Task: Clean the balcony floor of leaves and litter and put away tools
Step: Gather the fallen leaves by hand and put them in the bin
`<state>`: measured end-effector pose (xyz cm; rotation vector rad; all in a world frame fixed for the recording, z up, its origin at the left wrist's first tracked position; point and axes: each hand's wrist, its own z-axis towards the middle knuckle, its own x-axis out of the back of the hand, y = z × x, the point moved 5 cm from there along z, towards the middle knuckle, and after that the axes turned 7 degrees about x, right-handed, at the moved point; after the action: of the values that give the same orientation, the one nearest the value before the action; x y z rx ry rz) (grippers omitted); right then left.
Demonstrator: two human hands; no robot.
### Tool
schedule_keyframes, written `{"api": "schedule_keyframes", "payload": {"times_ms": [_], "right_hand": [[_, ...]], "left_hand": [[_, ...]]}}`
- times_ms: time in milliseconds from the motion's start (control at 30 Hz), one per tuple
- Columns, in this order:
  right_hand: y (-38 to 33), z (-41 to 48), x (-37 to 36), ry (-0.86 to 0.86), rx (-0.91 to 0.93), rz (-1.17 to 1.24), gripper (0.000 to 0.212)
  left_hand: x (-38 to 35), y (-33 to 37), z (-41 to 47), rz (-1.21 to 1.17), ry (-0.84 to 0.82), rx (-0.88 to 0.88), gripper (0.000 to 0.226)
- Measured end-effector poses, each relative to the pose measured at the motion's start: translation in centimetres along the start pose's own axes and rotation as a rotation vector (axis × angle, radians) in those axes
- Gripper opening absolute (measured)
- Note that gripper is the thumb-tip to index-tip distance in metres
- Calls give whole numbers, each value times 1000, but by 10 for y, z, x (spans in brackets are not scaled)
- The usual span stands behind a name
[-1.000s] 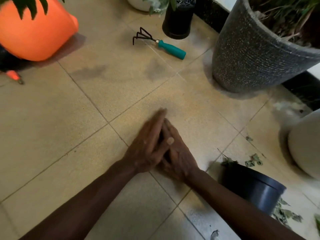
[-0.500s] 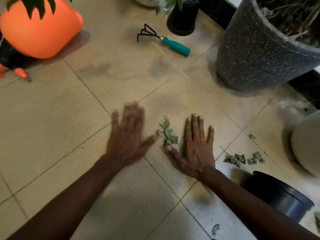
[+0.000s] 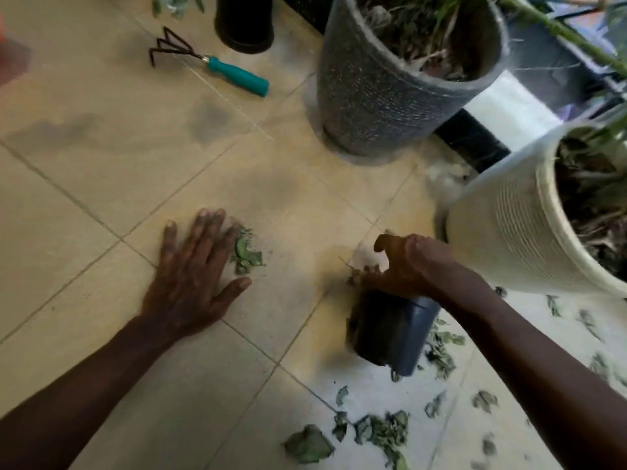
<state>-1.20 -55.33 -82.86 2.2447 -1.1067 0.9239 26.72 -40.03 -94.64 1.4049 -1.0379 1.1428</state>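
Torn leaves (image 3: 380, 432) litter the lower right floor (image 3: 101, 198) around a dark plastic pot (image 3: 390, 337). Your right hand (image 3: 407, 266) curls over scraps (image 3: 358, 278) above it; whether it grips is unclear. Your left hand (image 3: 193, 273) lies flat, fingers spread, beside a small leaf pile (image 3: 246, 254). Upper left, the hand rake (image 3: 210, 62) waits unstowed.

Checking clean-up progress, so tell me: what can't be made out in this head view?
Head view only.
Small dark pot: inside hidden by its own wall and the right hand.
Right hand: whether it grips leaves, motion blur.
Black pot: top cut off by the upper edge.
White ribbed planter: far side cut off by the right edge.
Left hand: anything beneath its palm.
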Motion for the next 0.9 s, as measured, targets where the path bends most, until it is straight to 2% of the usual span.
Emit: {"api": "schedule_keyframes", "payload": {"times_ms": [100, 167, 233, 333, 467, 600, 733, 800, 900], "right_hand": [[5, -10, -14, -211, 45, 149, 61], [3, -15, 0, -211, 119, 249, 42], [-1, -20, 38, -76, 169, 313, 27], [-22, -31, 105, 161, 238, 291, 19], [-68, -1, 136, 503, 233, 53, 32], [-95, 47, 115, 621, 291, 0, 27], [-98, 56, 107, 725, 355, -116, 47], [-85, 36, 104, 829, 373, -32, 59], [-58, 7, 77, 985, 282, 376, 57]], "left_hand": [[1, 2, 0, -14, 14, -16, 86], [3, 2, -1, -28, 31, -18, 84], [5, 1, -1, -55, 57, -10, 81], [6, 2, -2, -62, 64, -13, 80], [6, 0, -2, -72, 88, -14, 82], [7, -1, 0, -83, 121, -6, 79], [13, -2, -2, -99, 102, 28, 78], [12, -3, -1, -123, 76, 63, 82], [11, -5, -2, -170, 62, 102, 92]]}}
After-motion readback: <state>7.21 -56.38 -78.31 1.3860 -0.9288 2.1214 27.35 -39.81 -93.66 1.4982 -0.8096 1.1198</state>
